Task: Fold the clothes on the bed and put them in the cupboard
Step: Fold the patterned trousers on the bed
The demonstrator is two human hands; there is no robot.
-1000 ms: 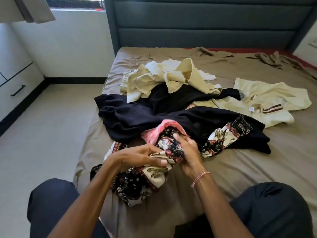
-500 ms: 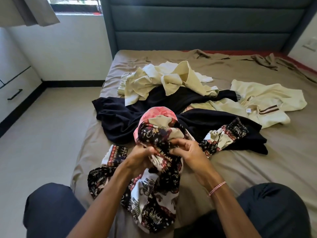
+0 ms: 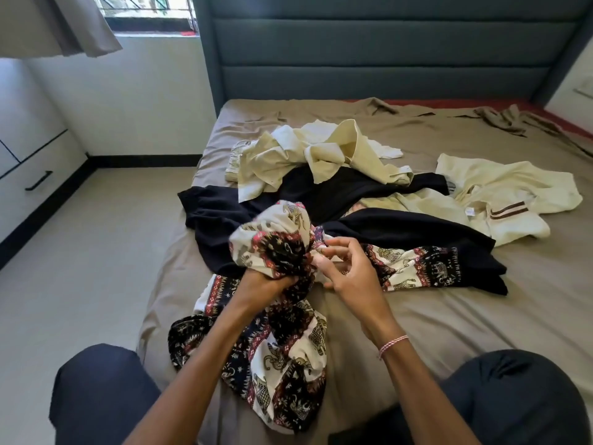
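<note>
The patterned garment (image 3: 272, 248) has been turned over in the hands. The pink inner face that topped the raised bunch no longer shows, and cream elephant print covers it instead. The left hand (image 3: 266, 282) now clutches the bunch from below, and the right hand (image 3: 348, 274) has drawn just to its right, fingers loosened.

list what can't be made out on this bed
Head view:
- The left hand: fingers buried in the patterned garment.
- The right hand: pinching cloth or not, unclear.
- The dark garment: shape hidden under the cream shirt and patterned garment.
- The label on the cream top: too small to read.
- The white cabinet: cut off by the left edge.
</note>
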